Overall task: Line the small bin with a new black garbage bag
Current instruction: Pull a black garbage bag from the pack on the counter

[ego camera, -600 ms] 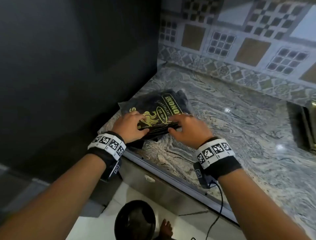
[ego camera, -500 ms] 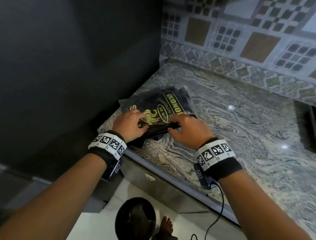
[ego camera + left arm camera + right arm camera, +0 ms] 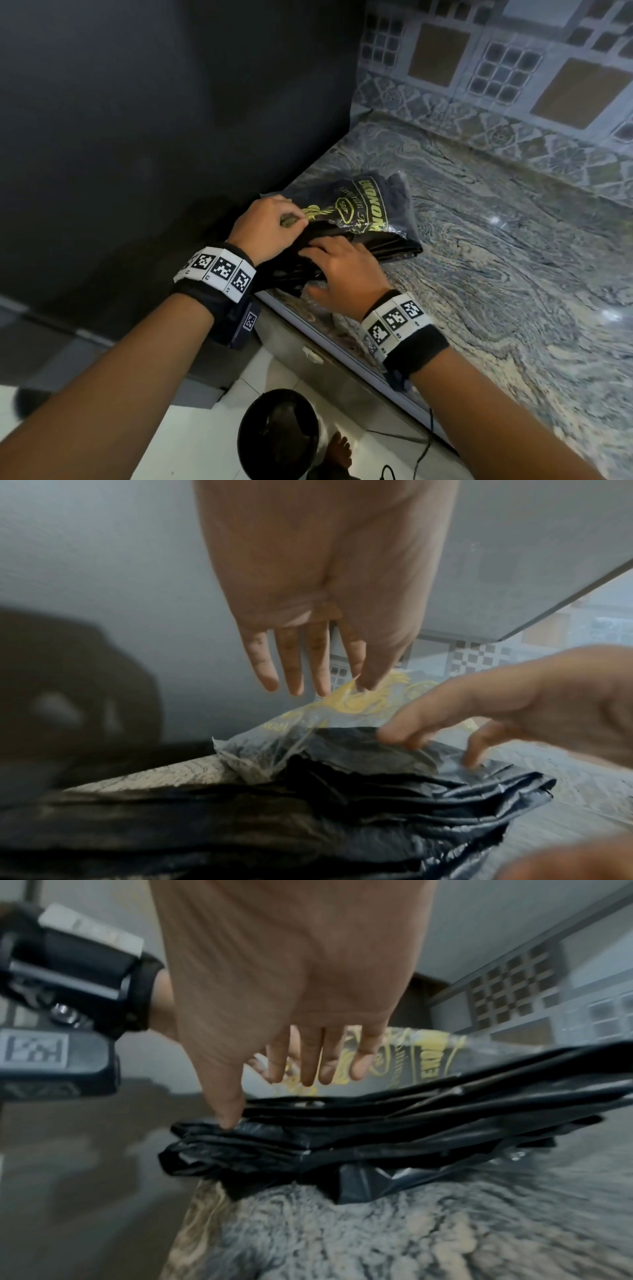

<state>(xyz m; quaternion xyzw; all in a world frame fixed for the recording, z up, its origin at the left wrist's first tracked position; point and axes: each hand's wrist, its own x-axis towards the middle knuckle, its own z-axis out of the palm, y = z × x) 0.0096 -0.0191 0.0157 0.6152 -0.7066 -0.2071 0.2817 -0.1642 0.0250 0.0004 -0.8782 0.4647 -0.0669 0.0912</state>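
A clear printed wrapper (image 3: 370,212) full of folded black garbage bags (image 3: 394,248) lies on the marble counter (image 3: 513,274) beside a dark wall. My left hand (image 3: 270,229) is at the wrapper's left corner, and the left wrist view shows its thumb and forefinger pinching the lifted wrapper edge (image 3: 308,723). My right hand (image 3: 339,270) lies on the bags' near end. Its fingers reach straight under the wrapper (image 3: 428,1056) while the thumb presses the stack (image 3: 377,1123). The small black bin (image 3: 277,442) stands on the floor below the counter edge.
A tall dark panel (image 3: 171,137) rises directly left of the package. Patterned tiles (image 3: 513,68) back the counter. On the white floor next to the bin are a bare foot (image 3: 339,452) and a black cable (image 3: 424,445).
My left hand has shifted up to the wrapper's left corner and lifted its edge. My right hand has slid left over the bags' near end.
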